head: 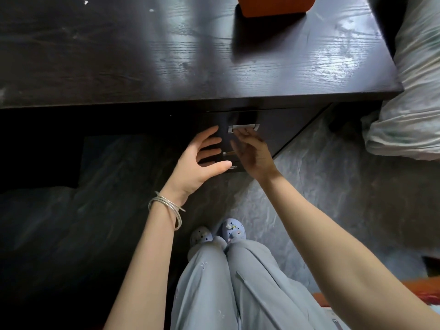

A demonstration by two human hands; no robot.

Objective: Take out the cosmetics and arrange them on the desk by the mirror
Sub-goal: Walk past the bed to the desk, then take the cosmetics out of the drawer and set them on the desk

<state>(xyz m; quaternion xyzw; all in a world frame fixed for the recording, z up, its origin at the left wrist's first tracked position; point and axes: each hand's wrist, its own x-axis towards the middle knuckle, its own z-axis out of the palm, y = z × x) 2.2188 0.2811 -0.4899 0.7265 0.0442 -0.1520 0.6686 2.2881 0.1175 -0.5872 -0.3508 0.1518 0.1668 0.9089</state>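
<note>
No cosmetics show; the top drawer (281, 129) under the dark surface (166, 63) is closed. The right hand (252, 151) reaches its silver handle (243, 127), fingertips touching, grip loose. The left hand (200, 160) hovers beside, fingers spread, holding nothing. An orange box (273, 5) stands on the surface.

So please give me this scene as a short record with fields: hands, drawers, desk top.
left hand: left hand open, fingers spread, beside the drawer fronts
right hand: right hand open, fingertips at the top drawer handle, no clear grip
drawers: top drawer looks closed
desk top: dark desk bears an orange box
cosmetics: none visible
</note>
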